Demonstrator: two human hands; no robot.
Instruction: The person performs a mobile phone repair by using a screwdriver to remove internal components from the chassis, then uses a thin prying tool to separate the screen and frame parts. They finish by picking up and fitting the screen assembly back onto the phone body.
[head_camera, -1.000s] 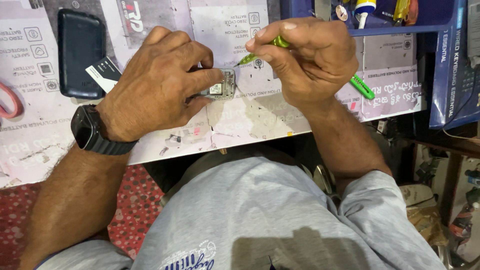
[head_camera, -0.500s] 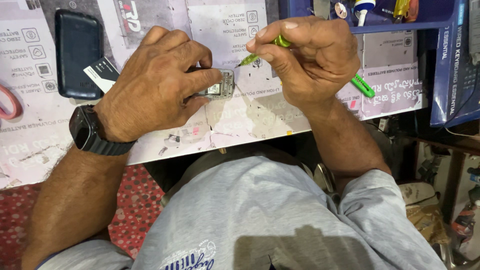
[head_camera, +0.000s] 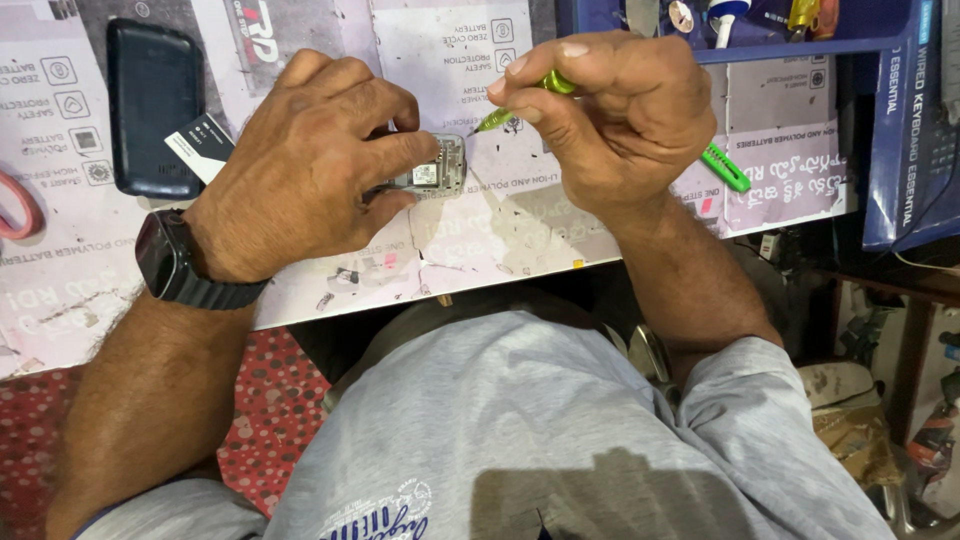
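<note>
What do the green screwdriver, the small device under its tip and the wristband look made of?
Screwdriver in the right hand: glossy green handle, likely plastic, with a thin grey shaft that looks like metal.
Small device pinched by the left hand: silvery, shiny frame, metal or metallic-coated plastic; hard to tell.
Wristband: matte black, smooth, probably rubber or silicone.

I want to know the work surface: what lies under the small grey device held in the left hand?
Under the small grey device lies the desk's printed white paper sheet. The left hand covers the device's left part, so anything below there is hidden.
</note>
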